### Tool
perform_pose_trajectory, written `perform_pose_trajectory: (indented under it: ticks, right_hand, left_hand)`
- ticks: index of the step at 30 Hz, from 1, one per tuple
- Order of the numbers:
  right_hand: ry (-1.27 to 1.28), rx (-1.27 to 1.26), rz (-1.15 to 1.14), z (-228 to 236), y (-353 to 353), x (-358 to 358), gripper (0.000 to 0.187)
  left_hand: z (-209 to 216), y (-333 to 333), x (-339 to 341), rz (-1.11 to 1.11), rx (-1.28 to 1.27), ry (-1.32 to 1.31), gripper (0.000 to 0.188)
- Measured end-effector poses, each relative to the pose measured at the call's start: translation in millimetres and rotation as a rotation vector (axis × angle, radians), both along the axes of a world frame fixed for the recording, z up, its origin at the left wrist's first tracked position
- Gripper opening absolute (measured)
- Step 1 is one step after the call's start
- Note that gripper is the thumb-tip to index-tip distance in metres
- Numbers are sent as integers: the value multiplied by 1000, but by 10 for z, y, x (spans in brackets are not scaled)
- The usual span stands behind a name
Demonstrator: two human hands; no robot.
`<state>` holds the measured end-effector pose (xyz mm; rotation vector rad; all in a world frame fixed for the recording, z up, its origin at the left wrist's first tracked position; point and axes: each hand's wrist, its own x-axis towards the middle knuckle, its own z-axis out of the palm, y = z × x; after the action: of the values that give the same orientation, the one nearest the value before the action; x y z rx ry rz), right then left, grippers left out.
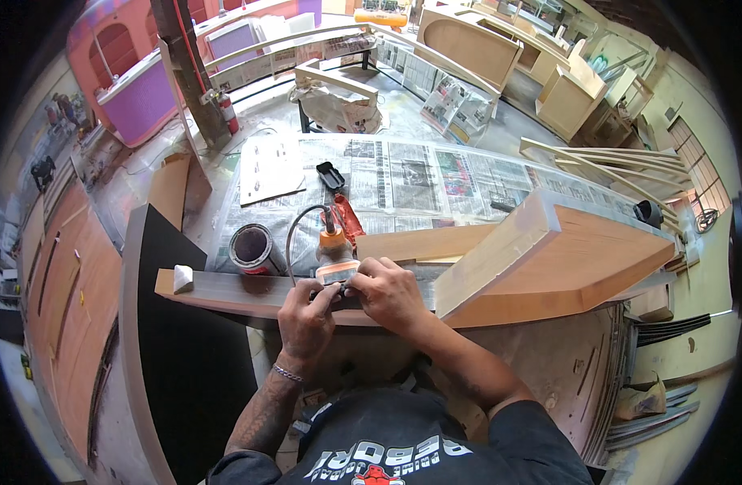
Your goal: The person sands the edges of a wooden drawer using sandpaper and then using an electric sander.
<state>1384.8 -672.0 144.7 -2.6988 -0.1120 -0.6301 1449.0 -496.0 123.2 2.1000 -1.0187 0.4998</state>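
Two hands meet over a small orange power sander (336,257) that sits on the near end of a long grey board (249,288) lying across the workbench. The sander stands upright, its flat pad down on the board and its orange body rising away from the person, with a grey hose (294,234) arching off its top to the left. The left hand (308,314) is curled closed around the tool's near left edge, fingers pinching at the pad. The right hand (391,293) is likewise closed, its fingertips pressed to the pad's right side, so the tool lies just ahead of both hands and between them, with neither clearly nearer. What the fingertips pinch, whether a sheet of paper or the pad itself, is too small to tell.

The board's long axis runs left to right across the person's front. On its far left end rests a small white block (183,278). Just beyond the board, left of the sander, stands a round tin (253,247) with a dark top. To the right, a thick pale wooden panel (549,255) lies tilted over the board's right end. Behind all this, newspaper (403,182) covers the bench, with a black tray (330,175) lying on it.
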Motion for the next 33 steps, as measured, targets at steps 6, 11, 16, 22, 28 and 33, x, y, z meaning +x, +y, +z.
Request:
perform_pose_trajectory:
  ticks: [6, 11, 16, 22, 28, 33]
  right_hand:
    - [-108, 54, 21, -92, -95, 11, 16]
    - [-160, 237, 83, -187, -218, 77, 16]
    - [132, 665, 76, -191, -280, 140, 11]
    - [161, 729, -1, -221, -343, 230, 8]
    - [124, 968, 3, -241, -284, 169, 10]
    - [129, 1100, 71, -385, -401, 17, 16]
  left_hand:
    - [-46, 8, 29, 10, 4, -60, 25]
    - [-51, -9, 62, -18, 0, -72, 24]
    - [-137, 25, 55, -79, -74, 17, 25]
    - [-18, -47, 147, -60, -177, 368, 20]
    - [-81, -15, 212, -39, -201, 416, 19]
    - [-101, -6, 226, -80, -193, 389, 18]
